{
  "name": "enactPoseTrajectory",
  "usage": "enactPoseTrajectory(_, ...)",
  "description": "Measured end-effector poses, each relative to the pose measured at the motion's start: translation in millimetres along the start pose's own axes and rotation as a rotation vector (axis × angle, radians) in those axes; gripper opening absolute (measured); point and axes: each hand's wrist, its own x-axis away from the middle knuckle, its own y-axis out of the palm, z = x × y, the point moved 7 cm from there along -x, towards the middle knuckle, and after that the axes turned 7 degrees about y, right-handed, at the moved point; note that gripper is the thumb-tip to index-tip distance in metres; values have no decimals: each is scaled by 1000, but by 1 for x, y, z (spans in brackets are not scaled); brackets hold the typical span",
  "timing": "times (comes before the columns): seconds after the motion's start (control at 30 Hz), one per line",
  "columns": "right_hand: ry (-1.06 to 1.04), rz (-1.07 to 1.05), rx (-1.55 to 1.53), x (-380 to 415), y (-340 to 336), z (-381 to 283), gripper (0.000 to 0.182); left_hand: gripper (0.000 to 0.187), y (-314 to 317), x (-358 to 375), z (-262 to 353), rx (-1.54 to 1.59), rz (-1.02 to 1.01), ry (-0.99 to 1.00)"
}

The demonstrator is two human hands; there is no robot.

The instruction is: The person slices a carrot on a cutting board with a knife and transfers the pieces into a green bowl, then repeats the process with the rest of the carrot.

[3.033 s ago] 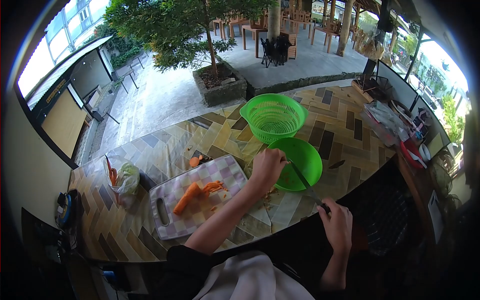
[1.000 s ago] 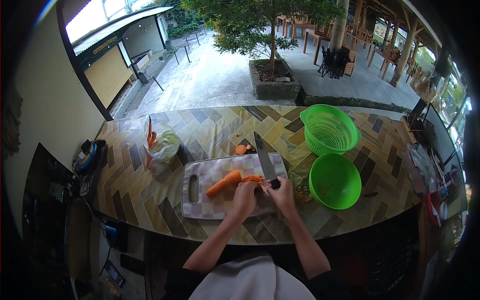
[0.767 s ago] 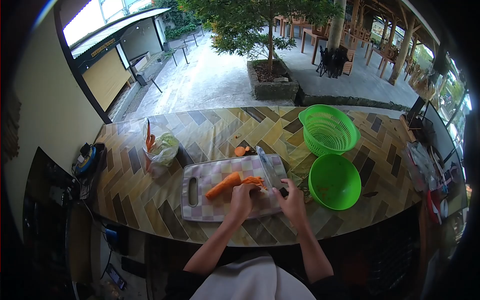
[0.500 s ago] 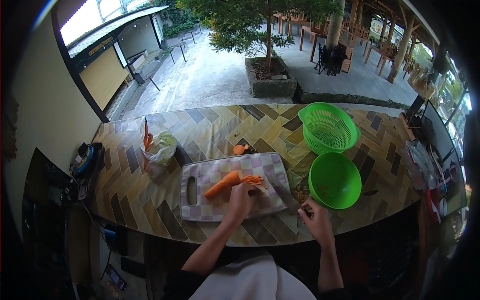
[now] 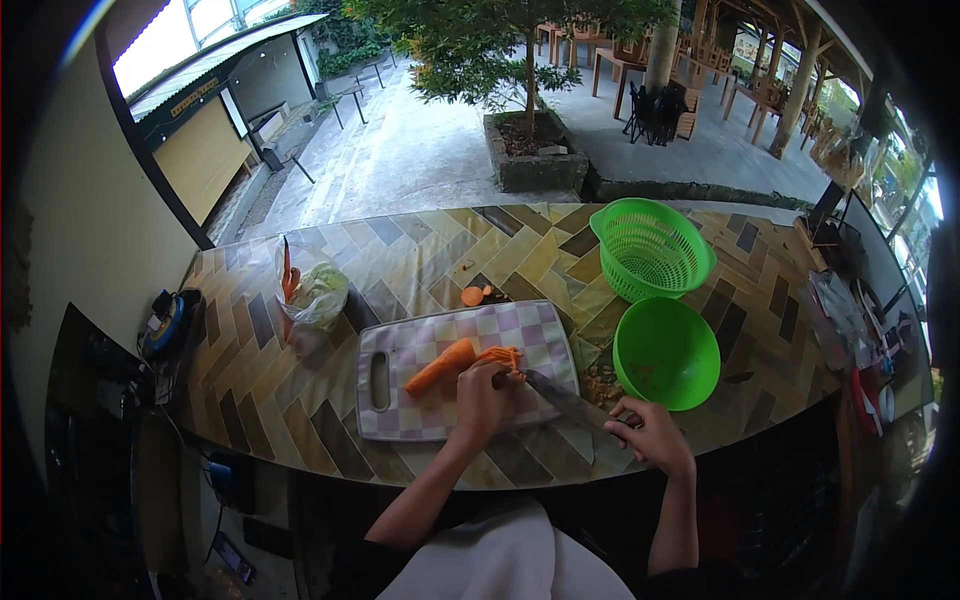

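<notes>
A carrot, with one end cut, lies on a checkered cutting board. Next to its cut end is a small heap of carrot strips. The fingers of my left hand are closed at the near side of those strips; what they pinch is too small to make out. A knife is gripped by its handle in my right hand, to the right of the board. Its blade points left across the board's right part, with the tip close to my left fingertips and the strips.
A green bowl stands right of the board, with a green colander behind it. Carrot pieces lie beyond the board's far edge. A plastic bag with vegetables sits at the left of the table.
My right hand has moved slightly right and turned, and the knife now lies at a flatter angle with its tip nearer my left fingers. The camera view has shifted slightly.
</notes>
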Motion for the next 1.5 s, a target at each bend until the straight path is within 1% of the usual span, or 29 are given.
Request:
enactPoseTrajectory(0.17, 17, -12, -45, 0, 6, 8, 22, 20, 2, -1, 2, 15, -34, -10)
enactPoseTrajectory(0.27, 50, -27, -86, -1, 12, 11, 22, 18, 6, -1, -4, 20, -34, 20)
enactPoseTrajectory(0.4, 36, -38, -148, -2, 18, 17, 22, 18, 3, -2, 1, 20, -30, 6)
enactPoseTrajectory(0.67, 36, -86, -289, 3, 23, 33, 23, 15, 5, -1, 6, 55, -28, 74)
enactPoseTrajectory(0.77, 33, -62, -371, 9, 20, 38, 23, 15, 3, -6, 20, 40, -47, 84)
enactPoseTrajectory(0.87, 32, 0, -425, 27, 8, 28, 19, 14, 2, -18, 45, 40, -56, 157)
enactPoseTrajectory(0.97, 15, 97, -502, 46, -10, 26, 17, 12, 8, -36, 78, 123, -99, 190)
enactPoseTrajectory(1.07, 34, 219, -472, 75, -36, 24, 16, 13, 26, -57, 123, 82, -153, 347)
enactPoseTrajectory(1.1, 41, 276, -468, 84, -44, 24, 15, 13, 38, -62, 130, 101, -202, 333)
enactPoseTrajectory(1.2, 30, 374, -471, 105, -64, 33, 13, 13, 62, -70, 166, 96, -228, 466)
enactPoseTrajectory(1.33, 55, 462, -480, 124, -77, 44, 14, 13, 95, -70, 183, 116, -281, 492)
enactPoseTrajectory(1.4, 57, 474, -491, 127, -78, 51, 15, 14, 104, -68, 182, 169, -232, 534)
enactPoseTrajectory(1.5, 59, 483, -488, 129, -77, 57, 15, 14, 112, -68, 180, 183, -229, 610)
